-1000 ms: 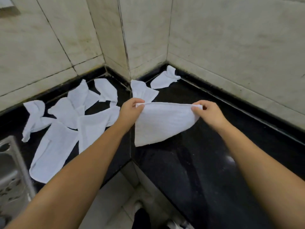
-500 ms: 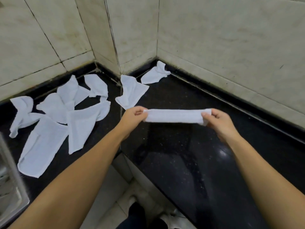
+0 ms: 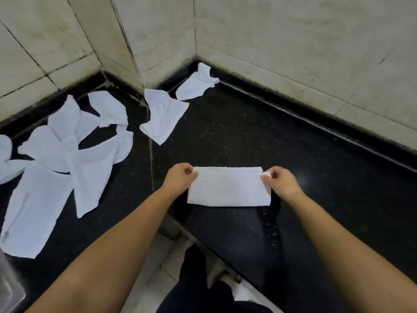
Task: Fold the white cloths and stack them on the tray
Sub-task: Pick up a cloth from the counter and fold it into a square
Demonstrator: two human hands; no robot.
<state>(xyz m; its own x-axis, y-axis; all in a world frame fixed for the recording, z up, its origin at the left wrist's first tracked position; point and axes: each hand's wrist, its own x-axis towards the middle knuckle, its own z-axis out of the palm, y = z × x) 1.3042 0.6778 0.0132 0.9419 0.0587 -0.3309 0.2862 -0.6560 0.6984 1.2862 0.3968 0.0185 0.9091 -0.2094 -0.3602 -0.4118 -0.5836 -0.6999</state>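
I am looking down on a black polished stone counter that wraps an inside corner, with pale tiled walls rising behind it and a strip of light floor tile showing below the counter's edge, just under my forearms.

My left hand and right hand each pinch one short end of a folded white cloth. The fingers of both are curled tight, thumb against forefinger at the cloth's upper corners, so neither grip has any spread to it. The cloth between them is a flat rectangle; I cannot tell whether it lies on the stone or hangs just above it.

Beyond the grip, toward the wall corner, a crumpled cloth lies near the counter seam, and a smaller cloth sits farther back, touching the base of the wall. Well off to the left of my left hand a loose heap of unfolded cloths overlaps itself across the other leg of the counter. At the lower left edge, nearer me than the heap, a grey metallic thing just shows; it is too cut off to name.
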